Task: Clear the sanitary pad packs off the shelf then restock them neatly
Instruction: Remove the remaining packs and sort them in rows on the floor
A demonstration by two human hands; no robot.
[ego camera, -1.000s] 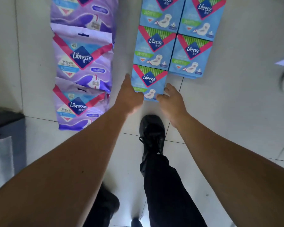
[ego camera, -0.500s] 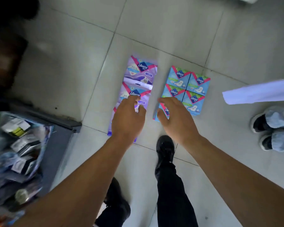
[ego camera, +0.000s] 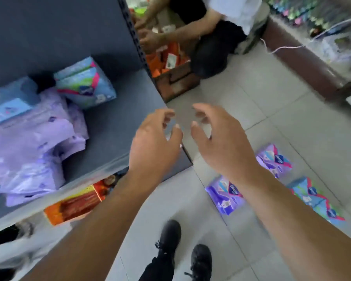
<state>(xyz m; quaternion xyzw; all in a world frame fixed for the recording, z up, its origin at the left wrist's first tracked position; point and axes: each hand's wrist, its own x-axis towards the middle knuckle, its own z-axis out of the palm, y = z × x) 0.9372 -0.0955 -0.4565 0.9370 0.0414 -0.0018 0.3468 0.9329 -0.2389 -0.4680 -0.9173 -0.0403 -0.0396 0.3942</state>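
- Purple sanitary pad packs (ego camera: 26, 142) lie in a loose, overlapping heap on the dark grey shelf (ego camera: 118, 126), with a blue-and-green pack (ego camera: 85, 86) standing tilted behind them near the back panel; motion blur smears the print.
- More packs sit on the tiled floor (ego camera: 261, 102) to the right: two purple floor packs (ego camera: 225, 196) and, further right, blue floor packs (ego camera: 316, 199) with pink trim, laid flat and partly hidden by the right forearm.
- Both bare arms reach forward, the left hand (ego camera: 152, 142) above the shelf's front corner, the right hand (ego camera: 221, 138) just beside it over the floor, palms turned toward each other.
- Each grip is released: fingers loosely curved and spread, thumbs apart, nothing held or touched.
- An orange box (ego camera: 73, 205) shows on the lower level under the shelf edge.
- Black shoes (ego camera: 170, 234) stand on the tiles below the arms.
- A second person (ego camera: 209, 33) crouches beyond the shelf end, hands at a crate of orange goods (ego camera: 170, 65).
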